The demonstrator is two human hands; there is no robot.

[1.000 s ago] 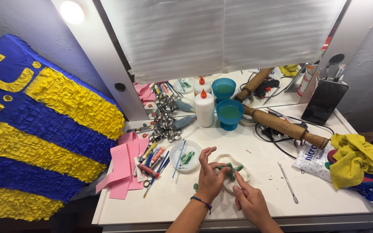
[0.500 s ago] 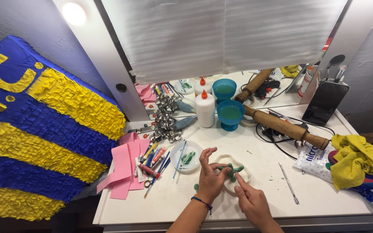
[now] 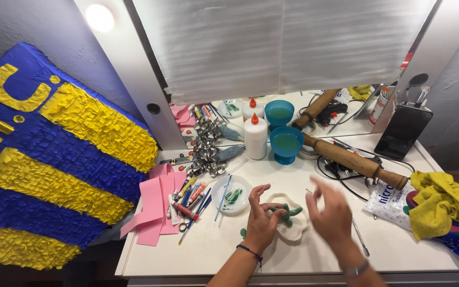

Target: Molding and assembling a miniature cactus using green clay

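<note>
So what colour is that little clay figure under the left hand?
Green: the clay figure lies on a white clay slab, seen best in the head view.

Open white table (image 3: 314, 255) along the near edge, from the near left corner to the near right corner, passable apart from the left hand (image 3: 261, 223) and right hand (image 3: 331, 215) at mid-edge. Left edge crowded by pink paper sheets (image 3: 152, 210) and a heap of markers (image 3: 189, 196). Small white dish (image 3: 231, 194) just left of the hands. Back edge blocked by a glue bottle (image 3: 255, 137), blue cup (image 3: 286, 143) and silver ribbon tangle (image 3: 208, 154). Wooden rolling pin (image 3: 354, 161) lying slantwise towards the right edge; yellow cloth (image 3: 442, 202) filling the near right corner.
</note>
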